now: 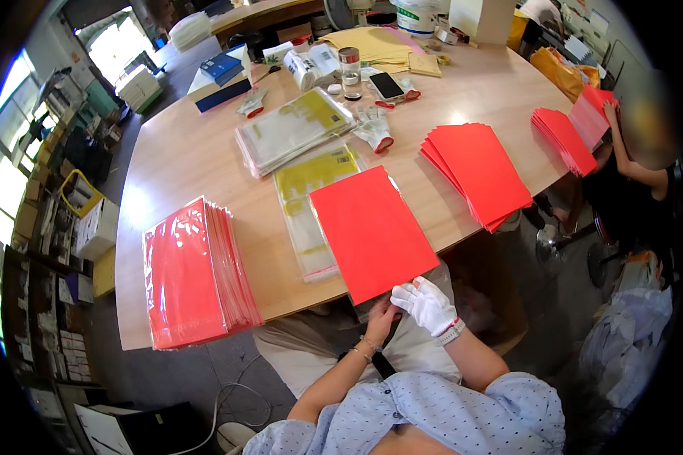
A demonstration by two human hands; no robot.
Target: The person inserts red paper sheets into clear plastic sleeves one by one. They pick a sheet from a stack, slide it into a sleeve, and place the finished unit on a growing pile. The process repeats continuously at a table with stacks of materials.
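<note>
A red sheet (373, 231) lies in a clear plastic sleeve, overhanging the table's near edge. At the sleeve's near end, my bare left hand (381, 321) pinches the clear film. My right hand (426, 305), in a white glove, is closed on the same end beside it; its fingertips are partly hidden. Beneath and left of the sheet lies a clear bag with yellow print (302, 199). A stack of similar bags (292, 130) sits beyond it. To the left rises a pile of red sheets in clear sleeves (186, 277). Fanned red sheets (478, 173) lie to the right.
Farther back are work gloves (373, 129), a phone (387, 86), a clear jar (350, 74), a blue box (221, 70), scissors (267, 73) and yellow envelopes (372, 45). At right, a co-worker handles red sheets beside another red stack (563, 140).
</note>
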